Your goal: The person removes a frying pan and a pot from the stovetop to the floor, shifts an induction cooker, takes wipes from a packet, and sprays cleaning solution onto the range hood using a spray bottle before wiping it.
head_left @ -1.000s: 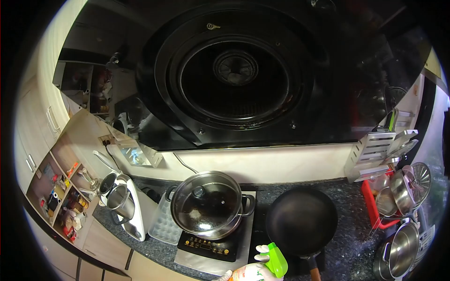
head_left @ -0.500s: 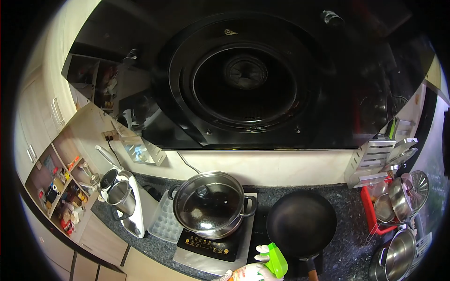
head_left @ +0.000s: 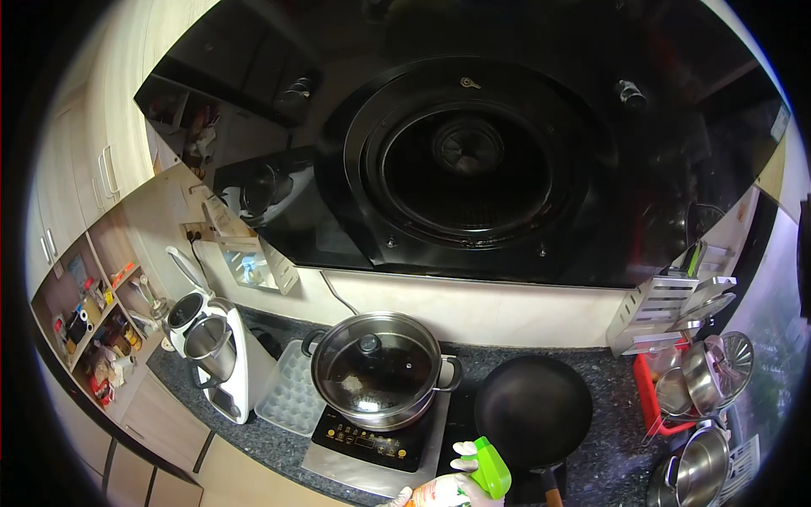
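At the bottom edge of the head view I hold a spray bottle [head_left: 436, 492] with a bright green spray head [head_left: 490, 471]. It lies tilted, its head to the right and its white and orange body to the left. My right hand [head_left: 465, 458], in a pale glove, is closed round the neck just below the spray head. Fingers of my left hand [head_left: 395, 498], also gloved, grip the body's left end; most of that hand is cut off by the frame. Ahead of the bottle are a lidded pot [head_left: 376, 372] on an induction cooker [head_left: 365, 441] and a dark frying pan [head_left: 534, 411].
A large black range hood [head_left: 312, 203] hangs over the counter. To the left stand a white kitchen machine [head_left: 247, 372] and a clear egg tray [head_left: 291, 390]. On the right are a utensil rack [head_left: 655, 313], a red basket [head_left: 649, 397] and a steel pot [head_left: 705, 465].
The view has shifted and tilted slightly, so the hood sits lower and farther right in it. Both hands keep hold of the spray bottle, with little change in pose.
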Demonstrator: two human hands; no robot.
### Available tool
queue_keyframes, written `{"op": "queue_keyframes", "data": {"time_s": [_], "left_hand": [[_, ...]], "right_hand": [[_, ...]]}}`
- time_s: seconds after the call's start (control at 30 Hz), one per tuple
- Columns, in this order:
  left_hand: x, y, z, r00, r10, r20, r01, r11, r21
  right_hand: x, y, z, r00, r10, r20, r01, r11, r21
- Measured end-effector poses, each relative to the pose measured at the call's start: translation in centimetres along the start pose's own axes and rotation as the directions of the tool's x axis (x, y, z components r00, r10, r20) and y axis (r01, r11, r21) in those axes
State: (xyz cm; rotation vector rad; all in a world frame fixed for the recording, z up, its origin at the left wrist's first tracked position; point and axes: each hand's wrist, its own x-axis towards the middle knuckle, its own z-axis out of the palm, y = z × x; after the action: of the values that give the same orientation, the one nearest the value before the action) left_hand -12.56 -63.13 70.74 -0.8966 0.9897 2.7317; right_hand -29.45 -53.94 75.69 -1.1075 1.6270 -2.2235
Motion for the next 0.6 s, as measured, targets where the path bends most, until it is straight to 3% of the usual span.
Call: {"op": "queue_keyframes", "data": {"time_s": [0.13,0.33,0.43,0.47,0.57,0.6], "left_hand": [[-0.3,-0.3,-0.6,1.0,-0.007,0.026,0.008,1.0,-0.013],[-2.7,0.6,0.3,0.998,-0.053,0.044,0.054,0.998,-0.018],[-2.7,0.5,0.5,0.997,-0.076,0.005,0.077,0.995,-0.061],[-2.5,0.3,0.4,0.997,-0.079,-0.012,0.078,0.993,-0.087],[-3.9,1.6,0.4,0.995,-0.019,0.099,0.011,0.997,0.076],[-2.5,0.4,-0.8,0.995,0.021,0.101,-0.022,1.0,0.007]], "right_hand": [[-0.3,-1.0,0.5,0.997,0.072,0.018,-0.072,0.997,0.002],[-1.1,-1.4,1.3,0.948,0.317,-0.028,-0.296,0.91,0.29],[-1.3,-2.3,1.5,0.977,0.213,-0.008,-0.211,0.973,0.088],[-1.3,-2.9,1.7,0.973,0.23,-0.006,-0.228,0.968,0.1],[-1.6,-4.1,2.0,0.962,0.272,0.025,-0.272,0.953,0.136],[-1.6,-3.9,1.9,0.959,0.278,0.049,-0.283,0.948,0.147]]}}
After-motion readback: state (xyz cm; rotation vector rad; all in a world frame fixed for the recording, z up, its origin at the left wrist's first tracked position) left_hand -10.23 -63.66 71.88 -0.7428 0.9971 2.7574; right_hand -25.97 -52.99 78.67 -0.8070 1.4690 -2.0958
